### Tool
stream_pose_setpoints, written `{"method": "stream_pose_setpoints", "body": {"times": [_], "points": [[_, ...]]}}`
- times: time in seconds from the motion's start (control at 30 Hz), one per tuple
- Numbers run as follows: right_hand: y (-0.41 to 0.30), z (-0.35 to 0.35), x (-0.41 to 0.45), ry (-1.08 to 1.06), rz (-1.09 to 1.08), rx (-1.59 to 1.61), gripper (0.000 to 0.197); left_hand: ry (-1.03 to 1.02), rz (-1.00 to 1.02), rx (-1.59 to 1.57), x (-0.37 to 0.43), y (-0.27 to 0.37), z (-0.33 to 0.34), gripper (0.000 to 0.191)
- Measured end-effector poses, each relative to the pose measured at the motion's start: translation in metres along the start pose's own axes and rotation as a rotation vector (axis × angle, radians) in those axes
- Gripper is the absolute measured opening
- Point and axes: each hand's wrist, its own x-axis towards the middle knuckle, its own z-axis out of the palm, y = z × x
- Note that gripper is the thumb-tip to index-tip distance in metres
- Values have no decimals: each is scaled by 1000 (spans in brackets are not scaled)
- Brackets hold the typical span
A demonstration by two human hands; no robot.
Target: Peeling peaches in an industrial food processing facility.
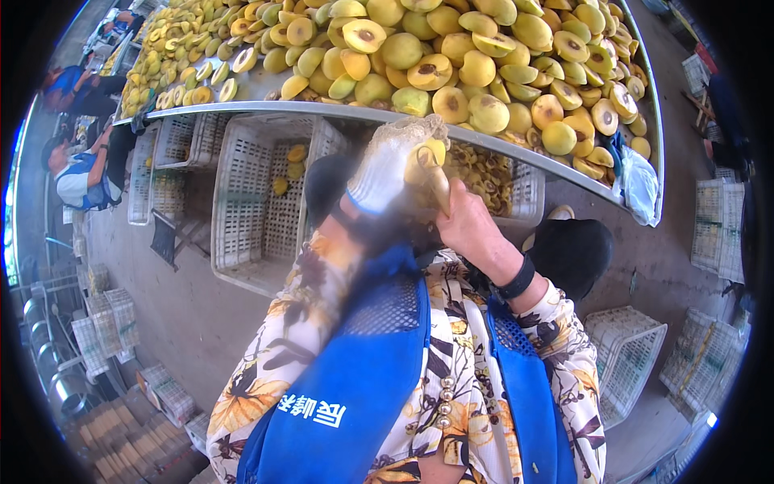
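My left hand (396, 157), in a white knitted glove soiled at the fingers, holds a yellow halved fruit (428, 158), apparently an apricot or peach. My bare right hand (471, 221) grips the handle of a pitting tool (436, 181); its ring-shaped metal end lies against the fruit. Both hands are just below the near edge of a metal-rimmed table (338, 110), heaped with halved yellow fruit (429, 71), several with brown stones or hollows showing. Beneath the hands, a plastic crate (529, 187) holds many small brownish pieces, seemingly fruit stones.
A white plastic crate (242, 199) with a few fruit halves stands to the left, near a folding stool (181, 233). A plastic bag (639, 181) lies on the table's right corner. Other crates (626, 357) stand behind at right. A co-worker (84, 169) sits at far left.
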Motion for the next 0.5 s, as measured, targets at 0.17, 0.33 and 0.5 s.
{"method": "stream_pose_setpoints", "body": {"times": [0.17, 0.33, 0.5], "points": [[-6, 6, 5, 127, -150, 53, 25, 211, -131, 52, 1, 9, 12, 26], [-8, 8, 4, 132, -47, 99, 28, 498, -263, -288, 3, 18, 23, 20], [-10, 10, -2, 170, -60, 156, 25, 542, -559, -770, 7, 32, 26, 25]]}}
